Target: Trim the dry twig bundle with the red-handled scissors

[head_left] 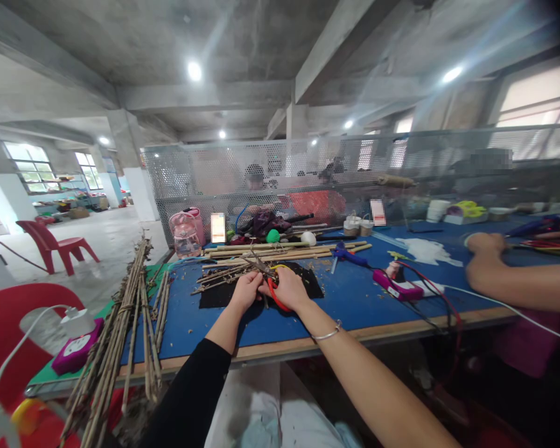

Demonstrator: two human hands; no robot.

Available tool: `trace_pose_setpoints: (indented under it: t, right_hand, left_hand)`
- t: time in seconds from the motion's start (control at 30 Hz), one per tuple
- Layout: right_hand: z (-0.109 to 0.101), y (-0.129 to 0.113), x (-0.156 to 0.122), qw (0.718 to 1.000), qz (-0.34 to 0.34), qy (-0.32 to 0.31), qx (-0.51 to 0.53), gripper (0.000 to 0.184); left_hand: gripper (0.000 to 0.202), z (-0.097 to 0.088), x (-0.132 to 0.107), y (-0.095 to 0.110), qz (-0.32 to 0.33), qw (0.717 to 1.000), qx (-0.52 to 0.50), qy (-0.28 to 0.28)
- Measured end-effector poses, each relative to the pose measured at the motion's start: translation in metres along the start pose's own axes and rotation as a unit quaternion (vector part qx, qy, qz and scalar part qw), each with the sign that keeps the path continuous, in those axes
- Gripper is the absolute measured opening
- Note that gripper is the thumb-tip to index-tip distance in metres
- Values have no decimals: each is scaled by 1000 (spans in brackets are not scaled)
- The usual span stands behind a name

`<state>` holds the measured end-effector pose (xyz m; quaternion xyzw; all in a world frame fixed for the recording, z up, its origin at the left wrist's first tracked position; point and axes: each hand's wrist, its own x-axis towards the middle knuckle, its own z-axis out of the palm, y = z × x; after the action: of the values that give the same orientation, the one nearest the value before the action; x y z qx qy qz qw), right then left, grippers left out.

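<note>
My right hand is closed around the red-orange handles of a pair of scissors. Their dark blades point up and away, close to my left fingers. Pinched shut, my left hand is right beside the scissors and seems to hold a thin brown twig, mostly hidden by the fingers. Under both hands lies a black mat with scraps on it. Cut twigs are on its left side, and longer, pale sticks lie behind it.
A bundle of long twigs hangs over the blue table's left edge. To the right are a blue glue gun, a purple power strip with cables, and a co-worker's arm. A perforated metal screen stands behind.
</note>
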<state>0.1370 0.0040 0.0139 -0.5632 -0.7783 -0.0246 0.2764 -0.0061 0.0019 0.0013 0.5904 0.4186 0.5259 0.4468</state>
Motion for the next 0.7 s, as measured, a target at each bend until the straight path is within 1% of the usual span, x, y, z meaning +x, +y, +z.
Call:
trace_pose_setpoints:
  t: [0.13,0.23,0.37,0.5,0.57,0.7]
  right_hand:
    - [1,-1,-1,999,31,-36,19,51]
    - [1,-2,-2,997,48,-55,31,52]
    - [0,-1,-3,995,59,-71,45,52]
    - [-1,1,-3,992,64,-94,50,54]
    - [-1,2,-3,993,63,-92,42,55]
    - [1,1,-4,997,53,-59,20,58]
  left_hand:
    - [35,0,-1,1,-2,1000,-8,2]
    - [35,-1,-1,1,10,1000,6,9]
    - [36,-3,-1,0,18,1000,5,9]
    - [35,-3,-1,1,4,1000,4,15]
    - [34,-3,-2,2,1,1000,12,18]
    - [31,-2,-3,4,11,999,40,7]
